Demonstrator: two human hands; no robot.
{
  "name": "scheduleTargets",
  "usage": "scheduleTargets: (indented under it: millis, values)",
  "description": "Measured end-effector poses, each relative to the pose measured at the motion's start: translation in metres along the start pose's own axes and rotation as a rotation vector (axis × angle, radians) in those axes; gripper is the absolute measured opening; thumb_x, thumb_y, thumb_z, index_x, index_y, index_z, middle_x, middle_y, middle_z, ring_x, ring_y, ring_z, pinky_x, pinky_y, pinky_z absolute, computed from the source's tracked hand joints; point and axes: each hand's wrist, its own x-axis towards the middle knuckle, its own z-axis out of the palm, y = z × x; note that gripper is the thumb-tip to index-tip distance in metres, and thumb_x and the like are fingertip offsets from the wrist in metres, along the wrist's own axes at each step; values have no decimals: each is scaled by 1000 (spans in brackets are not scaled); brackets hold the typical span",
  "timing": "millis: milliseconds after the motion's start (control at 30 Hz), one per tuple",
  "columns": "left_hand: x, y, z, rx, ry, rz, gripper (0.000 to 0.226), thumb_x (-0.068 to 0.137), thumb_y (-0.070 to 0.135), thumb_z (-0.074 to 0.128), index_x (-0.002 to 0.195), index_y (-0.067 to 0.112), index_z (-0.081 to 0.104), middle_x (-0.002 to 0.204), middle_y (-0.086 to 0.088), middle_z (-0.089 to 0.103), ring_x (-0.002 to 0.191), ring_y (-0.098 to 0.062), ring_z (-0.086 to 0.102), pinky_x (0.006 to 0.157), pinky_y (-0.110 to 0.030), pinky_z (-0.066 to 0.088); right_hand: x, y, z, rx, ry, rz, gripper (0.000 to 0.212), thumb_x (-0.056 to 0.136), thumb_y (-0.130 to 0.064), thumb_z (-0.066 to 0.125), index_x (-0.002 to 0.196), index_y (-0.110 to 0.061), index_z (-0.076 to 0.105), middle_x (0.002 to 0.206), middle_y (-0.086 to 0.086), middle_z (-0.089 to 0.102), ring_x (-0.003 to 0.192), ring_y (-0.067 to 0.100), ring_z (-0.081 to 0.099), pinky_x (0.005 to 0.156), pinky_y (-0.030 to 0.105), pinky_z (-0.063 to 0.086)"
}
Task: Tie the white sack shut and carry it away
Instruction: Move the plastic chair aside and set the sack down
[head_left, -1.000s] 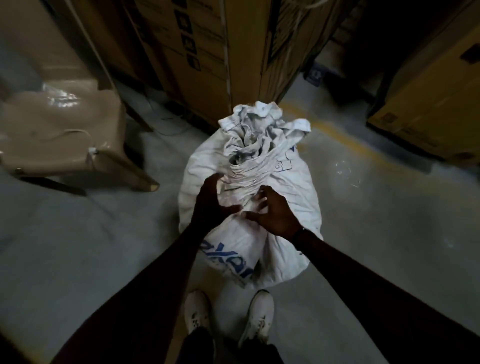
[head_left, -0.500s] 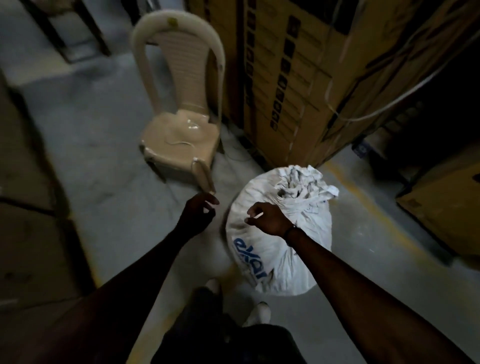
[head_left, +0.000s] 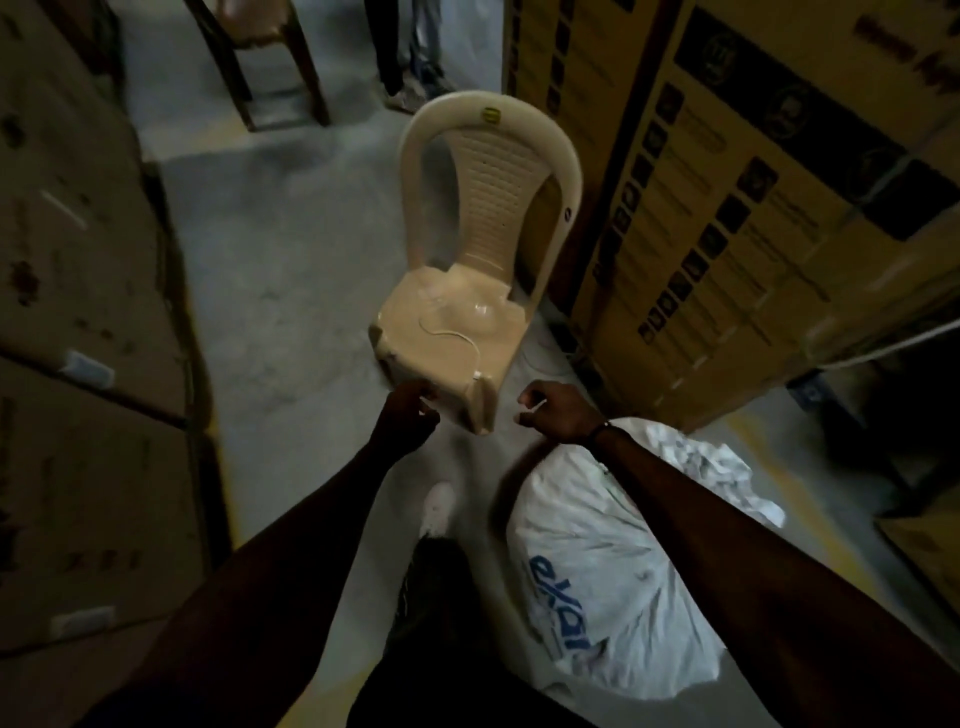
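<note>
I judge white sack (head_left: 613, 587) soft, bulky; best gripped at gathered neck. Right hand (head_left: 558, 415) pinches white tie strip (head_left: 531, 412); left hand (head_left: 408, 418) curled, contents unclear.

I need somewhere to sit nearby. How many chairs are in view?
2. A cream plastic chair stands just ahead of the hands, beside the stacked cartons. A dark wooden chair stands further back at the top left, only partly in frame. Others may be hidden behind the cartons.
</note>
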Motion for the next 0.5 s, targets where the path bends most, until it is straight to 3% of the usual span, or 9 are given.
scheduleTargets:
  millis: [167,267,333,500]
  values:
    - [134,-56,-18,74,-50,-13,37,90,-3,70,124,-13,62,130,-32,59,117,-44,62,104,-48,47,130,-13,10,26,61,143,43,92,-24,80,126,-3,65,129,19,70,119,34,66,100,40,51]
    - [210,-87,-17,127,-104,-86,37,90,4,70,126,-1,62,128,-25,56,111,-40,61,95,-40,48,196,-8,25,28,55,225,46,91,-25,81,128,-3,64,131,20,70,118,35,68,100,38,50]
    - [258,-111,-9,148,-149,-98,38,90,6,69,126,1,61,127,-23,54,106,-39,62,92,-43,51,237,0,40,31,54,266,47,91,-26,82,129,-4,65,131,20,70,118,34,69,98,37,51]
    - [354,-174,28,230,-255,-61,41,92,10,66,131,2,57,135,-22,51,115,-39,59,100,-44,48,324,32,91,23,42,291,42,93,-22,79,128,-5,64,128,25,68,122,38,64,101,43,49]
